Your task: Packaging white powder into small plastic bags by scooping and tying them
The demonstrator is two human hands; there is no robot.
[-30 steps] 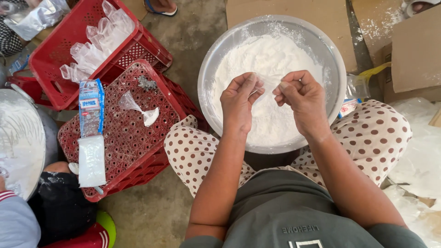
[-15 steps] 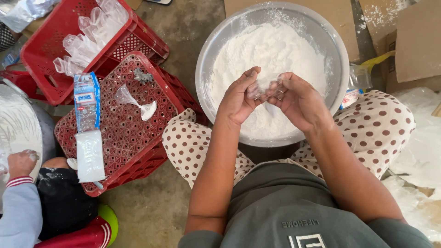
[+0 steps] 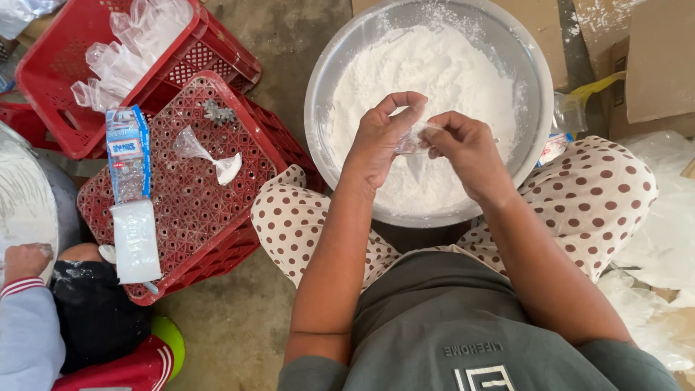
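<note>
I am looking down at a big metal bowl of white powder. Over it, my left hand and right hand are meeting, fingers pinching a small clear plastic bag that is hanging between both sets of fingertips.

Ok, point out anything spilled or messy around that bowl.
White powder dusts the rim of the metal bowl and the cardboard beyond it. Both hands, left and right, pinch a small clear bag above the flour; nothing tipped over.
</note>
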